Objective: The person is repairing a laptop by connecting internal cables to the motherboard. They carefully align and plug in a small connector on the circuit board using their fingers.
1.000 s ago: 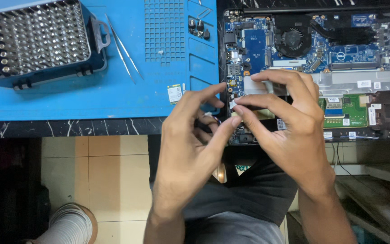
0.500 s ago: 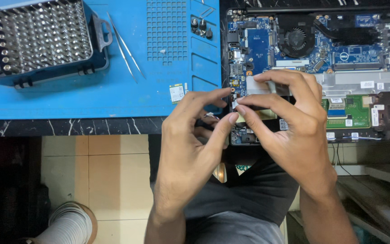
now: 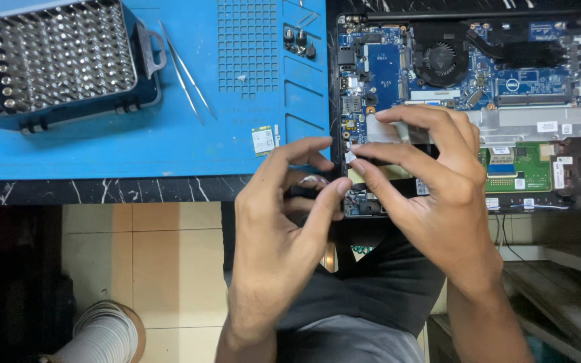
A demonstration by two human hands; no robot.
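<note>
An opened laptop (image 3: 546, 121) lies with its circuit board, black fan (image 3: 442, 57) and green board (image 3: 516, 168) exposed. My right hand (image 3: 432, 195) reaches over its near left corner, thumb and forefinger pinched on a small white piece (image 3: 350, 156) at the board's edge. My left hand (image 3: 284, 222) is beside it at the laptop's left rim. Its fingers are curled and apart, with the index tip and thumb close to the white piece. I see nothing held in it.
A blue work mat (image 3: 136, 141) covers the black marbled table left of the laptop. On it are a case of screwdriver bits (image 3: 62, 60), thin tweezers (image 3: 186, 70), a small square card (image 3: 262, 140) and a few screws (image 3: 297, 40). Tiled floor lies below.
Both hands stay at the laptop's near left corner. My left thumb has lifted closer to the right fingers, and the left index has drawn slightly back.
</note>
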